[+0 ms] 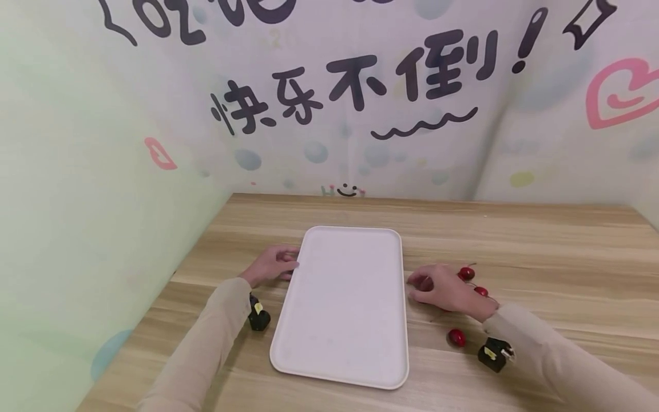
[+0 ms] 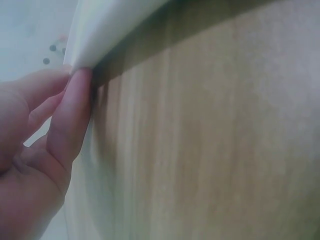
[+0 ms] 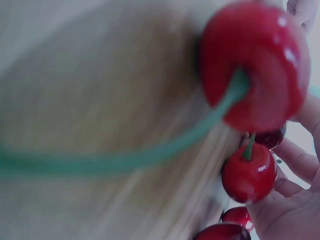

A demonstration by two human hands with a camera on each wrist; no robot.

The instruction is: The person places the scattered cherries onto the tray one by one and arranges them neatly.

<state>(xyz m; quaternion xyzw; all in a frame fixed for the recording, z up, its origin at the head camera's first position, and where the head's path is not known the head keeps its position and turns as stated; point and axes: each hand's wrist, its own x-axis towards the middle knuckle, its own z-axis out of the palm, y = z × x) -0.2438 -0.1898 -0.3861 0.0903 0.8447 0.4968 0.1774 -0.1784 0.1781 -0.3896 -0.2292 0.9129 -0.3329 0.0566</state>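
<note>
A white rectangular tray (image 1: 350, 303) lies lengthwise before me on the wooden table. My left hand (image 1: 272, 264) is at its left side, pinching the rim with thumb and fingers; the left wrist view shows the thumb (image 2: 75, 110) right against the rim. To the right of the tray, my right hand (image 1: 444, 286) is bent over with fingers and thumb curled round a dark red cherry (image 3: 270, 137). Another cherry (image 3: 248, 172) with a green stem sits close by the palm. Part of what the right hand covers is hidden in the head view.
Loose cherries lie around the right hand: one beyond it (image 1: 466, 273), one by the wrist (image 1: 481, 291), one nearer me (image 1: 456, 337). A black wrist camera (image 1: 494, 355) hangs under the right sleeve, another (image 1: 258, 315) under the left. A printed cloth (image 1: 329, 114) backs the table.
</note>
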